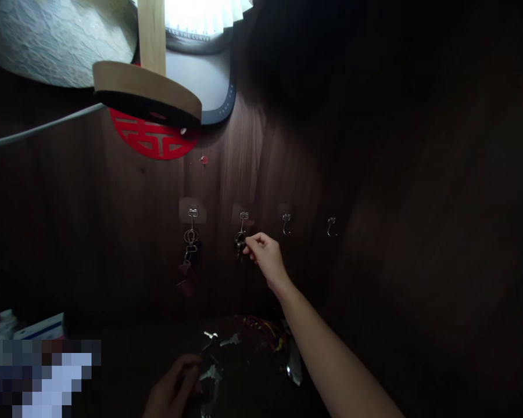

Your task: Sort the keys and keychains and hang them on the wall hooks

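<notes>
My right hand (265,255) reaches up to the board, its thumb and fingers pinched at the edge of a bunch of keys (239,247). These keys are on the second metal hook (243,216) from the left. On the leftmost hook (193,212) hangs another key ring (190,236) with a clip and a dark reddish tag (185,277). Low in the view, my left hand (174,386) is dim, with its fingers loosely curved and a gap between them. Beside its fingertips lie several loose keys (211,373); nothing is plainly held there.
Two bare hooks, one (286,223) and another (332,227), are to the right. Coloured cords (265,331) lie below. Above are a lit lamp with a round wooden piece (148,81), a white cable (43,126), a cap (207,81) and a red paper cutout (157,142).
</notes>
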The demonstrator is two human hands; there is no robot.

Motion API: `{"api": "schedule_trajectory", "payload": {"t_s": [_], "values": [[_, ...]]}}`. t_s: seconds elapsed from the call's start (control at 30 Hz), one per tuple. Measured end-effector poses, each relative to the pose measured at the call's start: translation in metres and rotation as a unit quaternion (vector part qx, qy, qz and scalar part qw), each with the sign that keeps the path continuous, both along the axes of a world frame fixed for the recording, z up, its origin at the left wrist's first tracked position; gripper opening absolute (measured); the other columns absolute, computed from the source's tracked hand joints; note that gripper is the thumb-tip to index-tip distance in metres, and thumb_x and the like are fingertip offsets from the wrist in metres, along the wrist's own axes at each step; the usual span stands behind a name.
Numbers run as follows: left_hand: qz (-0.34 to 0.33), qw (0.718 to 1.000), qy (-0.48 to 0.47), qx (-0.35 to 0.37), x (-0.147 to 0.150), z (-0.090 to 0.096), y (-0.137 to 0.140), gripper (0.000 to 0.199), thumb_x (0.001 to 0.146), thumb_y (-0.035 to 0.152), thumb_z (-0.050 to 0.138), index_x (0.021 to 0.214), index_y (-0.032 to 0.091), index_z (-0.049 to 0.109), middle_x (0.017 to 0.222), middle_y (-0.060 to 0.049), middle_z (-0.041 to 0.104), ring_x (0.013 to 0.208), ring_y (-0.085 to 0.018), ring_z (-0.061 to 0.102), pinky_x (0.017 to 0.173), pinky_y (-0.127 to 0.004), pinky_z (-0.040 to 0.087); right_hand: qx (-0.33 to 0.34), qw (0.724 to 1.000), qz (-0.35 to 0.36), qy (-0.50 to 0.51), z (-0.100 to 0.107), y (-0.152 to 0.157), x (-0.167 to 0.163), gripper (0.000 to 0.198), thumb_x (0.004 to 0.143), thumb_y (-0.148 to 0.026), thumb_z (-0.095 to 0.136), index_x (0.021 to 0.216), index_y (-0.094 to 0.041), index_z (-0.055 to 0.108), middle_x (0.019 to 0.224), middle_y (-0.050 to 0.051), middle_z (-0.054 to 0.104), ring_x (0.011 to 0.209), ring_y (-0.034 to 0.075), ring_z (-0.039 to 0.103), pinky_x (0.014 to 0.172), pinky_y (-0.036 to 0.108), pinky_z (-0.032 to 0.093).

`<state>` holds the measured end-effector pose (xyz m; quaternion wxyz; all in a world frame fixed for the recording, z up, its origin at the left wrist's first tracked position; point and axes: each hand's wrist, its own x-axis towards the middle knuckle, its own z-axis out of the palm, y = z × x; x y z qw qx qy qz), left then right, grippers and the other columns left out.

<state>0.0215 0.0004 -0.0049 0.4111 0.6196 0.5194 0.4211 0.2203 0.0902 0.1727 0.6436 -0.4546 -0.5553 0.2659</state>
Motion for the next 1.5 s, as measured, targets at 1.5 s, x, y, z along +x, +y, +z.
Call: {"api": "schedule_trajectory", "payload": {"t_s": [1.5], "values": [[-0.11, 0.95, 0.23, 0.182, -0.005, -0.016, 0.007, 0.019, 0.084, 0.029, 0.053, 0.096, 0.03, 0.068, 0.104, -0.004, 0.067, 0.098, -0.023, 0.061, 0.086, -0.039, 0.049, -0.055, 0.881, 0.109, -0.457, -0.191, -0.089, 0.002, 0.031, 0.081, -0.014, 0.059, 0.108, -0.028, 0.061, 0.107, 0.003, 0.059, 0.101, 0.021, 0.05, 0.089, 0.037, 0.04]]}}
